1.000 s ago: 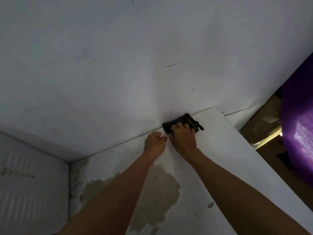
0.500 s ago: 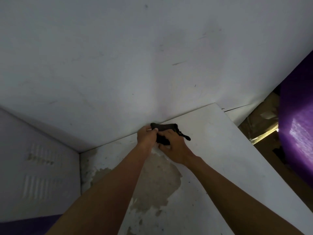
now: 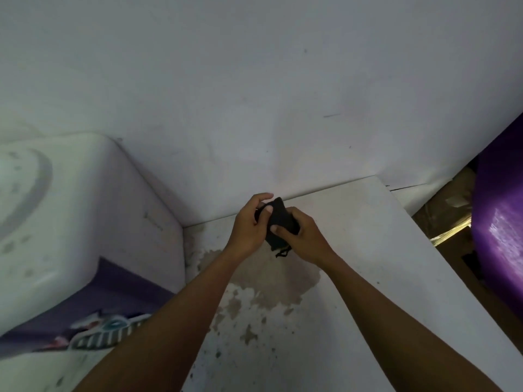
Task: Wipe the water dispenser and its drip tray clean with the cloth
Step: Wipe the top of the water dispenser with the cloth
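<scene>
A small dark cloth (image 3: 278,222) is held up between both hands, just above the white surface (image 3: 368,250) near the wall. My left hand (image 3: 250,224) grips its left side with the thumb on top. My right hand (image 3: 304,236) grips its right side, and a frayed end hangs below. The white water dispenser (image 3: 85,216) with a purple front panel stands at the left, its top spotted with dirt. Its drip tray is not in sight.
A white wall (image 3: 254,80) rises behind. The white surface carries a large brownish stain (image 3: 271,281) and flaked patches under my forearms. A purple object (image 3: 501,230) and a brown box (image 3: 441,222) sit at the right, past the surface's edge.
The cloth was pressed flat against the wall corner under my right hand; now both hands have lifted it and hold it bunched between them. The view shifted, bringing the dispenser in at the left.
</scene>
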